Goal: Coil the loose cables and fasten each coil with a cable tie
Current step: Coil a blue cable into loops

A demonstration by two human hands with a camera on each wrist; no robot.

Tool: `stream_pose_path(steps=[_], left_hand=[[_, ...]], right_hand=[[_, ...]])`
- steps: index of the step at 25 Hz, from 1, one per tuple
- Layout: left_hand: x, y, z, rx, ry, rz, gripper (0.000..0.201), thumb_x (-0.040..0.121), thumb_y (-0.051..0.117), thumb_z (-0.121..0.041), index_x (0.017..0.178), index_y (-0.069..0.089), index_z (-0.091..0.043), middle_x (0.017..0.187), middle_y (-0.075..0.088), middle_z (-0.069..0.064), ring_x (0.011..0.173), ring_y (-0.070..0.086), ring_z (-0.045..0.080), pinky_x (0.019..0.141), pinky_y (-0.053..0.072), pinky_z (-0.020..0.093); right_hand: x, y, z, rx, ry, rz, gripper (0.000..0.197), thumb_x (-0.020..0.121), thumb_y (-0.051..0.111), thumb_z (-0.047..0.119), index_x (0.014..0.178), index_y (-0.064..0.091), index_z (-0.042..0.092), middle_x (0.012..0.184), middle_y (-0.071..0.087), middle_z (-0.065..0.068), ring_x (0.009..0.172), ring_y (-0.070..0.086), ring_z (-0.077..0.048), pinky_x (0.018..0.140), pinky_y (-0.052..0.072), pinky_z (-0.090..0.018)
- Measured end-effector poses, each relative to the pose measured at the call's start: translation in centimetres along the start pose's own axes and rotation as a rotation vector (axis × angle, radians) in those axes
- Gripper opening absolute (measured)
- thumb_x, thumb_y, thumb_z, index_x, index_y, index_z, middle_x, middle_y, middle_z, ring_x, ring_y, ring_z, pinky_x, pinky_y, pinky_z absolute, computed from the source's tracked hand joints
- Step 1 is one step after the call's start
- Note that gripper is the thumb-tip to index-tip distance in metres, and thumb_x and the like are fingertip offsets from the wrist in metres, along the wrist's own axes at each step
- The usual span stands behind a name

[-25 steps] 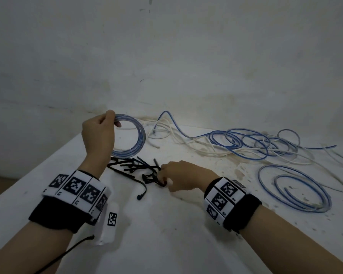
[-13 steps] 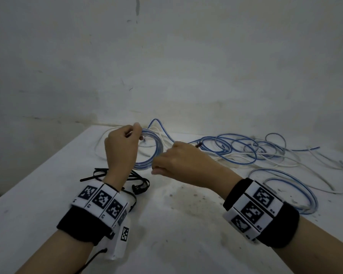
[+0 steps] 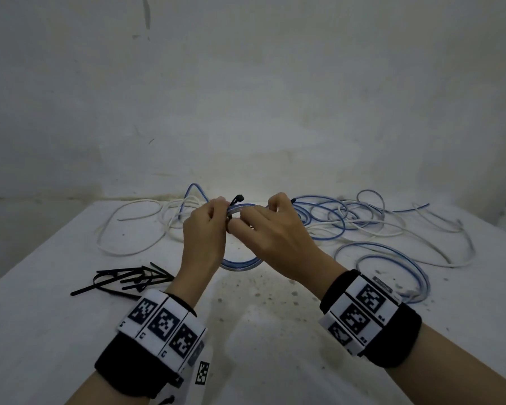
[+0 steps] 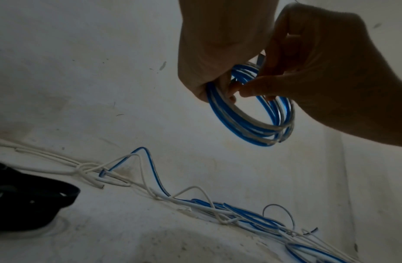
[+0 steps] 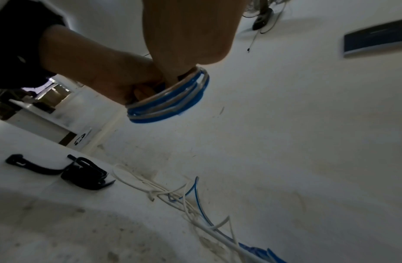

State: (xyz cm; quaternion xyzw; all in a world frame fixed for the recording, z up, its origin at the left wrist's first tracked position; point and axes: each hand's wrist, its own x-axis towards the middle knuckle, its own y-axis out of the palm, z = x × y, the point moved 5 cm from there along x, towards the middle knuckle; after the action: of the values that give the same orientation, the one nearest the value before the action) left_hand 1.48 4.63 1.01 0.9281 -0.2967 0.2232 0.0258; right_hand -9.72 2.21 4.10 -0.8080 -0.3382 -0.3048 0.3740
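Observation:
I hold a small blue-and-clear cable coil (image 3: 240, 263) upright above the white table (image 3: 56, 331). My left hand (image 3: 214, 211) grips the coil's upper left side, fingers curled round the strands. My right hand (image 3: 265, 213) is against the coil's top right and pinches a black cable tie (image 3: 236, 199), whose end sticks up between the two hands. In the left wrist view, the coil (image 4: 247, 124) hangs below both hands' fingers. From the right wrist, the coil (image 5: 171, 105) shows edge-on under my left hand (image 5: 105, 74). How far the tie goes round the coil is hidden.
Spare black cable ties (image 3: 129, 280) lie in a pile at the left front. Loose blue and white cables (image 3: 333, 217) tangle along the back, with a white cable (image 3: 120, 229) looping left. A loosely wound blue cable (image 3: 392, 258) lies at the right.
My right hand left the pile of ties with one tie and rose to the coil. My left hand carried the coil towards the middle, and the two hands now meet on it.

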Motion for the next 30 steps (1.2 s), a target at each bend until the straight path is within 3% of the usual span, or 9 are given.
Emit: stream_pose_path(steps=[5, 7, 9, 11, 13, 17, 20, 23, 30], left_hand=[[0.3, 1.1, 0.6, -0.001, -0.04, 0.123, 0.04, 0.096, 0.044, -0.027, 0.058, 0.051, -0.018, 0.038, 0.045, -0.013, 0.039, 0.037, 0.003, 0.051, 0.028, 0.026], [0.5, 1.1, 0.6, 0.035, 0.006, 0.166, 0.034, 0.096, 0.046, -0.025, 0.063, 0.055, -0.02, 0.044, 0.051, -0.014, 0.039, 0.043, -0.004, 0.051, 0.029, 0.021], [0.3, 1.1, 0.9, 0.066, 0.04, 0.211, 0.024, 0.094, 0.049, -0.025, 0.074, 0.061, -0.018, 0.062, 0.059, -0.013, 0.046, 0.049, -0.009, 0.05, 0.033, 0.014], [0.2, 1.2, 1.2, 0.086, 0.072, 0.232, 0.019, 0.094, 0.05, -0.024, 0.083, 0.064, -0.017, 0.074, 0.063, -0.011, 0.06, 0.055, -0.011, 0.055, 0.039, 0.007], [0.4, 1.1, 1.5, 0.083, 0.088, 0.223, 0.019, 0.093, 0.051, -0.022, 0.081, 0.065, -0.02, 0.08, 0.065, -0.011, 0.072, 0.057, -0.011, 0.067, 0.041, 0.004], [0.5, 1.1, 1.5, 0.012, 0.082, 0.2, 0.02, 0.092, 0.054, -0.017, 0.082, 0.064, -0.031, 0.082, 0.067, -0.014, 0.08, 0.063, 0.0, 0.08, 0.047, 0.021], [0.3, 0.8, 1.1, 0.002, 0.107, 0.144, 0.015, 0.091, 0.055, -0.02, 0.088, 0.067, -0.029, 0.081, 0.066, -0.016, 0.083, 0.063, 0.002, 0.077, 0.047, 0.017], [0.3, 0.2, 0.9, -0.023, 0.117, 0.091, 0.015, 0.091, 0.055, -0.02, 0.096, 0.069, -0.022, 0.087, 0.068, -0.015, 0.084, 0.065, 0.003, 0.075, 0.046, 0.01], [0.1, 0.1, 0.6, -0.043, 0.111, 0.069, 0.012, 0.09, 0.058, -0.022, 0.092, 0.069, -0.024, 0.077, 0.067, -0.018, 0.075, 0.064, -0.006, 0.069, 0.045, 0.005]], right_hand=[[-0.4, 1.9, -1.6, 0.355, 0.32, 0.321, 0.033, 0.076, 0.065, -0.007, 0.098, 0.047, 0.011, 0.076, 0.057, -0.008, 0.059, 0.05, -0.023, 0.054, 0.039, -0.032], [-0.3, 2.1, -2.0, 0.427, 0.4, 0.593, 0.025, 0.083, 0.055, -0.003, 0.102, 0.047, 0.013, 0.088, 0.06, -0.007, 0.074, 0.056, -0.025, 0.062, 0.044, -0.037], [0.1, 1.1, -3.0, 0.356, 0.439, 0.661, 0.02, 0.086, 0.055, 0.009, 0.101, 0.047, 0.019, 0.091, 0.064, 0.002, 0.08, 0.058, -0.022, 0.066, 0.043, -0.033], [0.5, 0.1, -4.8, 0.397, 0.578, 0.616, 0.02, 0.081, 0.066, 0.018, 0.094, 0.05, 0.021, 0.084, 0.066, 0.007, 0.076, 0.06, -0.016, 0.067, 0.045, -0.03], [0.4, -0.4, -6.4, 0.645, 0.819, 0.494, 0.025, 0.074, 0.075, 0.014, 0.082, 0.053, 0.018, 0.073, 0.066, 0.004, 0.063, 0.061, -0.01, 0.065, 0.049, -0.028], [-0.1, 0.7, -6.1, 1.278, 1.212, 0.17, 0.017, 0.078, 0.071, 0.004, 0.085, 0.056, 0.01, 0.069, 0.069, -0.01, 0.05, 0.061, -0.009, 0.051, 0.049, -0.016], [-0.8, 2.2, -3.8, 1.364, 1.263, 0.276, 0.013, 0.086, 0.064, 0.011, 0.075, 0.058, 0.008, 0.055, 0.065, -0.001, 0.039, 0.052, -0.005, 0.043, 0.04, -0.011], [-1.7, 3.2, -2.7, 1.343, 1.299, 0.415, 0.023, 0.09, 0.06, 0.02, 0.072, 0.062, 0.006, 0.051, 0.061, 0.003, 0.038, 0.048, -0.002, 0.048, 0.041, -0.012], [-1.4, 2.9, -2.7, 1.369, 1.367, 0.295, 0.021, 0.09, 0.059, 0.017, 0.074, 0.063, 0.004, 0.056, 0.061, -0.002, 0.038, 0.044, -0.002, 0.046, 0.041, -0.011]])
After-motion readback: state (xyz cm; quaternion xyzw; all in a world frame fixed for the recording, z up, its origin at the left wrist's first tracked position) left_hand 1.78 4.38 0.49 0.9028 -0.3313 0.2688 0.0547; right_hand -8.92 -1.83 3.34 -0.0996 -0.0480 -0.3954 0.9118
